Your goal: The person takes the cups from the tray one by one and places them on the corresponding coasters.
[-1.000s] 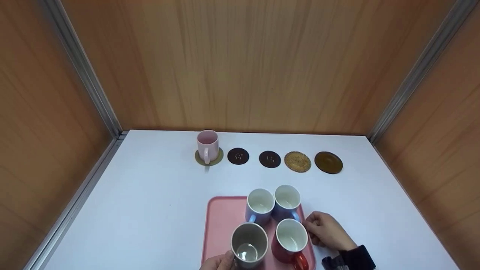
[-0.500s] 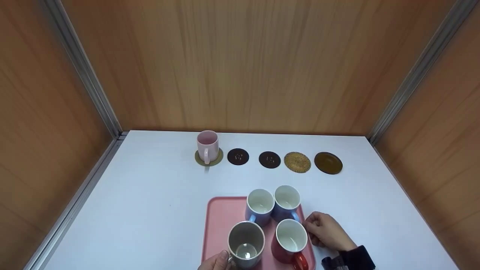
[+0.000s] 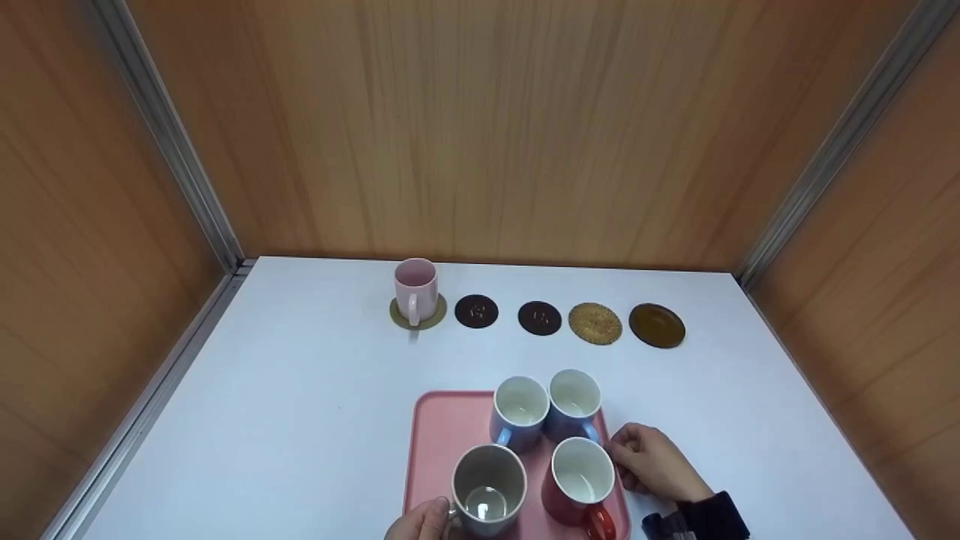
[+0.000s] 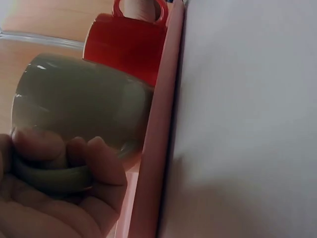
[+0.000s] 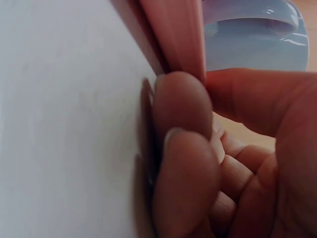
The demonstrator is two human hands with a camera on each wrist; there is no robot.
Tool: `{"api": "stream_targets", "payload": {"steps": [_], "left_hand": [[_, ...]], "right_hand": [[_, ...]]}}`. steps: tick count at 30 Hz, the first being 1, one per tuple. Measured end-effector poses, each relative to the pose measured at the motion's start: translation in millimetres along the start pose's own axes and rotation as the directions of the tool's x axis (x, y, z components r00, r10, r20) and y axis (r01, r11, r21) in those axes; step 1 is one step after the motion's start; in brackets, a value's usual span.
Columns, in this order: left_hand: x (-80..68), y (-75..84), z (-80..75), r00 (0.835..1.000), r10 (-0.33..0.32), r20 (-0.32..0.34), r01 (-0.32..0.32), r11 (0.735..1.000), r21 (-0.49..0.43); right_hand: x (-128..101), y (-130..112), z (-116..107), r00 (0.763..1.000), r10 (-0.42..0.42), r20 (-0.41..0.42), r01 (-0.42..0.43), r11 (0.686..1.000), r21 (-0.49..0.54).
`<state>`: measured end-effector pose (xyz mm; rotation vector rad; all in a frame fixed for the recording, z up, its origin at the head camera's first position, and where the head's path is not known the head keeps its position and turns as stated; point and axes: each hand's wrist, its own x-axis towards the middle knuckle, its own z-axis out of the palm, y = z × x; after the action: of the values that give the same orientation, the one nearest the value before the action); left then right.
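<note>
In the head view my left hand (image 3: 418,520) holds a grey-green mug (image 3: 489,491) by its handle, over the near part of a pink tray (image 3: 448,439). The left wrist view shows the fingers (image 4: 106,163) curled round that handle. At the tray's right edge my right hand (image 3: 660,466) pinches the rim, thumb above and fingertips (image 5: 182,101) at its outer side. A red mug (image 3: 562,501) stands on the tray close to this hand. Two blue mugs, a left one (image 3: 516,433) and a right one (image 3: 562,424), stand behind it.
Along the back of the white table (image 3: 300,390), a pink mug (image 3: 415,289) stands on an olive coaster (image 3: 436,318). To its right lie two dark coasters, a left one (image 3: 476,311) and a right one (image 3: 539,318), a woven coaster (image 3: 595,324) and a brown one (image 3: 657,325). Wooden panels (image 3: 480,135) enclose the table.
My left hand and the grey-green mug have shifted slightly left, and more of the handle shows. The right hand, the tray and the other mugs stay where they were.
</note>
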<state>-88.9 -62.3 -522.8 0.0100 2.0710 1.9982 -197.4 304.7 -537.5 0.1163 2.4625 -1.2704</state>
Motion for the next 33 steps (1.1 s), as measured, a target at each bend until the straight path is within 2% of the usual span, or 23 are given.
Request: {"api": "stream_targets", "payload": {"steps": [2, 4, 7, 9, 13, 18, 21, 23, 26, 29, 33], "left_hand": [[0.4, -1.2, 0.1, 0.998, -0.012, -0.055, 0.011, 1.0, -0.007], [2.3, -6.5, 0.4, 0.996, -0.019, -0.087, 0.013, 0.998, -0.069], [4.4, -15.7, 2.0, 0.996, -0.034, -0.086, 0.022, 0.989, -0.144], [4.4, -18.2, 3.5, 0.997, -0.028, -0.066, 0.017, 0.988, -0.152], [1.4, -8.9, 6.0, 0.999, 0.013, -0.034, -0.015, 0.999, -0.041], [0.4, 3.5, -3.3, 0.999, 0.033, 0.033, -0.036, 0.993, 0.112], [2.3, 6.3, -10.1, 0.999, 0.027, 0.031, -0.033, 0.983, 0.18], [2.8, 7.3, -14.6, 1.0, 0.013, 0.013, -0.015, 0.981, 0.192], [3.4, 8.5, -22.5, 1.0, -0.014, -0.004, 0.015, 0.989, 0.147], [5.4, 11.7, -31.1, 0.997, -0.069, -0.026, 0.07, 0.996, 0.055], [14.1, 24.5, -40.4, 0.988, -0.104, -0.118, 0.109, 0.993, 0.034]], "right_hand": [[0.1, 0.4, 0.0, 1.0, -0.002, -0.001, 0.002, 1.0, 0.0], [0.0, -0.2, -0.9, 1.0, 0.002, -0.001, -0.002, 1.0, 0.003], [-0.2, -1.7, -2.1, 1.0, 0.004, -0.009, -0.004, 1.0, -0.002], [-0.6, -2.1, -2.6, 1.0, 0.006, -0.012, -0.006, 1.0, 0.001], [-0.7, -0.6, -1.2, 1.0, -0.021, -0.005, 0.021, 1.0, 0.02], [0.0, 0.8, 1.2, 1.0, -0.027, 0.011, 0.027, 0.999, 0.025], [0.1, 1.7, 1.4, 1.0, -0.022, 0.008, 0.022, 1.0, 0.018], [0.3, 1.9, 1.7, 1.0, -0.022, 0.008, 0.022, 1.0, 0.013], [0.9, 2.1, 2.0, 1.0, -0.024, 0.007, 0.024, 1.0, 0.014], [0.9, 2.3, 1.6, 1.0, -0.023, 0.009, 0.023, 0.999, 0.024], [0.7, 2.6, 0.7, 1.0, -0.027, 0.009, 0.027, 0.999, 0.028]]}}
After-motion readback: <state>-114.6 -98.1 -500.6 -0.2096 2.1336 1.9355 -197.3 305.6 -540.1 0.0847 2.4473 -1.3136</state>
